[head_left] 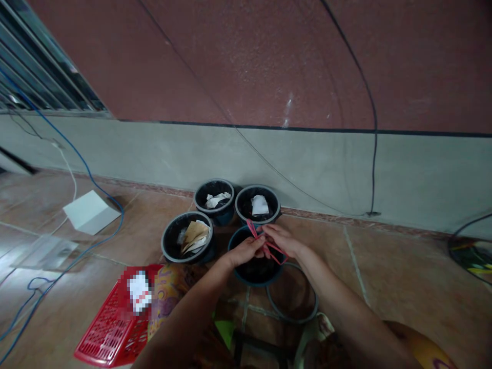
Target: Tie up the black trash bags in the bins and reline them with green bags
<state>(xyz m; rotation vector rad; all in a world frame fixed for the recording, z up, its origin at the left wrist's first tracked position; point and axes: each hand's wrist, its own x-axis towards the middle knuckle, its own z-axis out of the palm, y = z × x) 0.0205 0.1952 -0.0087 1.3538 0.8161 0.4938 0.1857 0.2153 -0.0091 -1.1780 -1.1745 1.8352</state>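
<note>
My left hand [246, 251] and my right hand [282, 240] meet over a black plastic pot [255, 274] on the tiled floor. Both pinch thin pink strips [254, 230] that stick up between the fingers and trail over the pot's rim. Three more black pots stand close behind: one at the left [187, 237] with brown and white paper scraps in it, two at the back [214, 196] [257, 204] with white paper pieces inside. A dark empty ring or pot rim [292, 300] lies just before the near pot.
A red plastic basket [115, 328] lies at lower left beside a patterned bag [169, 294]. A white box [91, 211] and blue and white cables [77, 154] lie at the left. A grey and maroon wall [269, 154] with black cables runs behind the pots.
</note>
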